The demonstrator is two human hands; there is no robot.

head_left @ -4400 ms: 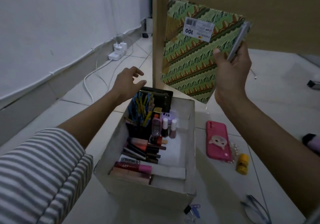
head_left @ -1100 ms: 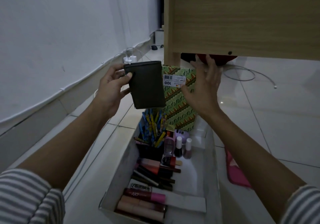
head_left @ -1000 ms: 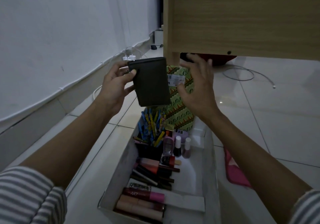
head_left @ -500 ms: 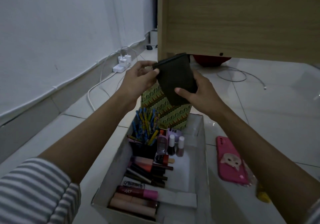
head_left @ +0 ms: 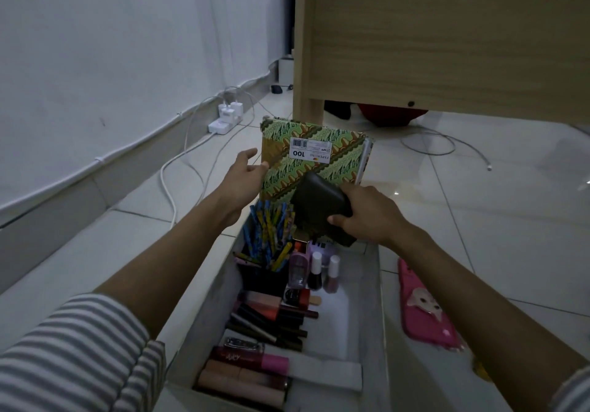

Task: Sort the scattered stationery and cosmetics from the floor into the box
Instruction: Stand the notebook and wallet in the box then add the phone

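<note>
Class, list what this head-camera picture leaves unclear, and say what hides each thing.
Head view:
1. Notebook: lower part hidden by the dark wallet and pens.
2. Red thing: cut off by the desk panel.
3. Pink phone case: blurred, edge behind the right forearm.
4. Label small print: too small.

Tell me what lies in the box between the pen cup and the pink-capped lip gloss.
Head view: between the pen cup and the lip gloss lie a pile of lipsticks and cosmetic pencils and, nearest the gloss, a nail clipper.
</note>
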